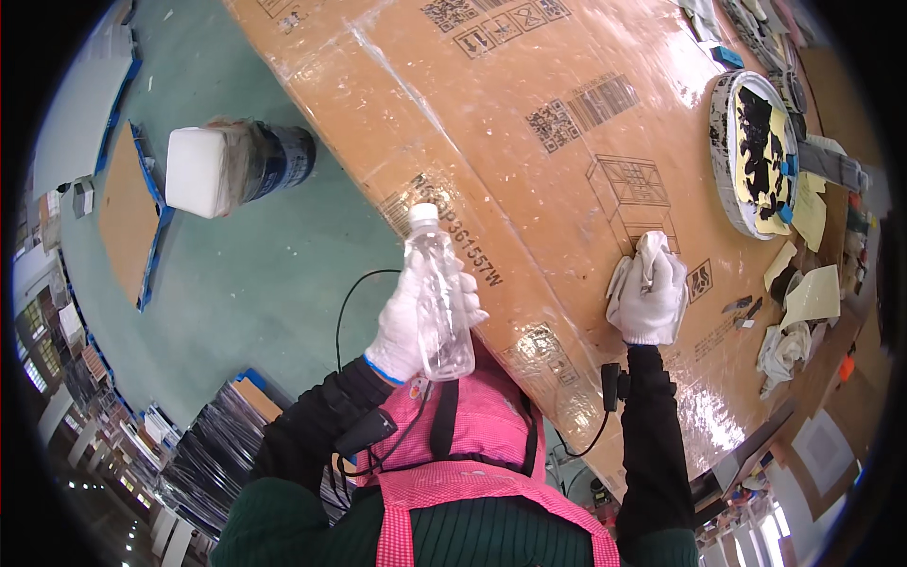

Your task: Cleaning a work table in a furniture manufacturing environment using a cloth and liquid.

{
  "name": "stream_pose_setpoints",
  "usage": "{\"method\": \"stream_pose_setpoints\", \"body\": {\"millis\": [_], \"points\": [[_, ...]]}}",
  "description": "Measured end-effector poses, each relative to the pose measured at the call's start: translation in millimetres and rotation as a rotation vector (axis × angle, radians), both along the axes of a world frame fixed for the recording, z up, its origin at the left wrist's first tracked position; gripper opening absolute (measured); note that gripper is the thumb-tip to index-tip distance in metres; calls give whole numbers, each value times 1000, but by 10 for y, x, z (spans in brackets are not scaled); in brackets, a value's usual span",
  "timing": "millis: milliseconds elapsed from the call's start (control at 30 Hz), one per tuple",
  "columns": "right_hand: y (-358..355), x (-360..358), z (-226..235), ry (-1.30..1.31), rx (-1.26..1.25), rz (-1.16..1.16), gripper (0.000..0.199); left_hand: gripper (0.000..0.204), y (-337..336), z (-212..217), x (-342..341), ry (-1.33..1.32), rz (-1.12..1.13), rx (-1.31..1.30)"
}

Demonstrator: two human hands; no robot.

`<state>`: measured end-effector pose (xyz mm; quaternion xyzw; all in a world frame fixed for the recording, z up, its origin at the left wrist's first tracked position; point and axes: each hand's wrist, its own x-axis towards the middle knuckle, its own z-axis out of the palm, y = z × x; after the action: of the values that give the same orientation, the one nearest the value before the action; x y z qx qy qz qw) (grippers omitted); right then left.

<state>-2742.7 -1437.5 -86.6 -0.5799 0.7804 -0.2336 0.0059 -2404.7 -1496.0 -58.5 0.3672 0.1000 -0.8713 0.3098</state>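
My left hand (404, 317), in a white glove with a blue cuff edge, is wrapped round a clear plastic bottle (438, 312) with a white cap. The bottle stands nearly upright in the picture, just off the table's near left edge, and looks mostly clear inside. On the right, my gloved right hand (654, 300) is closed on a crumpled white cloth (652, 260) and rests on the cardboard-covered tabletop (529, 198). Printed marks and a line drawing show on the cardboard under clear film around that hand.
At the right stands a round tub lid (753, 156) smeared with black and pale yellow. Scraps of yellowish paper (812, 295) and a crumpled rag (784, 352) lie near it. A white-topped bucket (200, 170) stands on the green floor at left, beside a leaning brown board (132, 213).
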Motion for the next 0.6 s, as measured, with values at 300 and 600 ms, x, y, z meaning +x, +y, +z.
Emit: {"method": "stream_pose_setpoints", "body": {"millis": [300,600], "points": [[-14,3,58,-6,-14,4,35,51,211,16,-146,107,-87,111],[-993,1122,259,-50,189,247,37,52,349,-67,54,-103,-236,-34]]}}
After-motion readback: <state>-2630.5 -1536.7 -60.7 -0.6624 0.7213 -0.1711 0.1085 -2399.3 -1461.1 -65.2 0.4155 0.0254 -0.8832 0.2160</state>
